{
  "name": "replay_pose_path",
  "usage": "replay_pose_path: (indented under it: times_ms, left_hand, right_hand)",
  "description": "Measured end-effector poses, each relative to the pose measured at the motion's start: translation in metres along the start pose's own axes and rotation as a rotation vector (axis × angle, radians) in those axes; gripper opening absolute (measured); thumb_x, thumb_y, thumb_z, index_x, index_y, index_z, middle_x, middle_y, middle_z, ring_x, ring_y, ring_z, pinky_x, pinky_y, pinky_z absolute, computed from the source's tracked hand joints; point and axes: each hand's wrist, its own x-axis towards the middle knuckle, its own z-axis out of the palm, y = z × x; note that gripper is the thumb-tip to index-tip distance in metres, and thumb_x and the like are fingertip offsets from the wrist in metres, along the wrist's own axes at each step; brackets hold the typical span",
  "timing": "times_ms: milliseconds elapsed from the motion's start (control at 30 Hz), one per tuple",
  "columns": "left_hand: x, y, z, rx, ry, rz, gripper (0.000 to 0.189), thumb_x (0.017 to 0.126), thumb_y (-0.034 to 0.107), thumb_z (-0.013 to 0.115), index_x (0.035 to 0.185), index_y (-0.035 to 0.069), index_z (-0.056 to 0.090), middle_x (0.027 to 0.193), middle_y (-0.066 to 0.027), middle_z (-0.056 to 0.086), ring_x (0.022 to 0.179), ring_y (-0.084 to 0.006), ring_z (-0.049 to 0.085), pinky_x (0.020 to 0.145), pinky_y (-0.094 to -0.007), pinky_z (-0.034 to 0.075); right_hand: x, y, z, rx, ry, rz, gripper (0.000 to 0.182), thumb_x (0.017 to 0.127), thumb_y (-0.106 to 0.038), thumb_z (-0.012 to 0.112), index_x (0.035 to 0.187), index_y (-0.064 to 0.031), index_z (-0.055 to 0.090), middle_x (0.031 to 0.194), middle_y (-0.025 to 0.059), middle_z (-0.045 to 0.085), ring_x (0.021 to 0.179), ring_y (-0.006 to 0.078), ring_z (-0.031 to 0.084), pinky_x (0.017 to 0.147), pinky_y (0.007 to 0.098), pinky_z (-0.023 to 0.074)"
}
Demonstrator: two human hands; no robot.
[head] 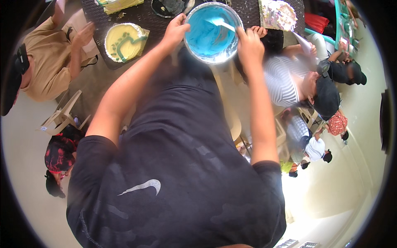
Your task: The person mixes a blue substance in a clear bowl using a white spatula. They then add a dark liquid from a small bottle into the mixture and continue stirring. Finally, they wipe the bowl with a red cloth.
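A round metal bowl holding bright blue icing is at the top centre, at the table's near edge. My left hand grips the bowl's left rim between thumb and fingers. On the bowl's right side, my right hand is closed on the handle of a white spatula, whose far end rests in the icing. A round yellow cake with green piping stands to the left. At the right is a cake with white, purple-tinged icing.
The dark woven-pattern table also bears a yellow cake and a dark bowl. A person in tan is at the left; a person in stripes, holding a piping bag, is close at the right. Plastic chairs stand behind.
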Motion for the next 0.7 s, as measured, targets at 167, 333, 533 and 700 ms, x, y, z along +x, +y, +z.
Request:
replay_pose_path:
  times_ms: [167, 333, 533, 700]
  left_hand:
    - [0.008, 0.0, -0.002, 0.131, 0.019, -0.004, 0.011, 0.087, 0.003, 0.057, 0.097, 0.004, 0.058, 0.087, 0.0021, 0.054, 0.085, -0.0092, 0.053, 0.079, -0.0255, 0.043]
    - [0.01, -0.001, -0.003, 0.114, 0.027, 0.002, 0.01, 0.086, 0.004, 0.058, 0.096, 0.004, 0.058, 0.087, 0.0016, 0.054, 0.085, -0.0101, 0.053, 0.079, -0.0258, 0.043]
    - [0.013, -0.001, 0.007, 0.116, 0.034, 0.004, 0.009, 0.085, 0.004, 0.059, 0.093, 0.005, 0.057, 0.086, 0.002, 0.052, 0.083, -0.0099, 0.051, 0.078, -0.0254, 0.042]
    - [0.009, 0.0, 0.009, 0.1, -0.017, 0.006, 0.01, 0.084, 0.004, 0.059, 0.092, 0.006, 0.054, 0.084, 0.0034, 0.047, 0.08, -0.0087, 0.045, 0.074, -0.025, 0.039]
  right_hand:
    - [0.022, 0.024, 0.005, -0.219, -0.087, -0.004, 0.025, 0.088, -0.015, 0.063, 0.109, -0.0269, 0.068, 0.086, 0.0039, 0.066, 0.077, 0.0264, 0.069, 0.064, 0.044, 0.0556]
    - [-0.032, 0.001, -0.02, 0.088, -0.607, 0.173, 0.014, 0.1, -0.021, 0.055, 0.112, -0.0178, 0.062, 0.088, 0.0169, 0.071, 0.088, 0.0381, 0.071, 0.068, 0.052, 0.0545]
    - [-0.012, 0.021, 0.007, -0.116, -0.332, 0.265, 0.018, 0.095, -0.016, 0.054, 0.11, -0.0193, 0.064, 0.086, 0.0176, 0.073, 0.077, 0.038, 0.074, 0.06, 0.0514, 0.0563]
    - [-0.03, 0.011, -0.011, 0.134, -0.734, 0.447, 0.028, 0.093, -0.02, 0.058, 0.119, -0.0207, 0.066, 0.1, 0.0241, 0.075, 0.098, 0.041, 0.074, 0.08, 0.0531, 0.0566]
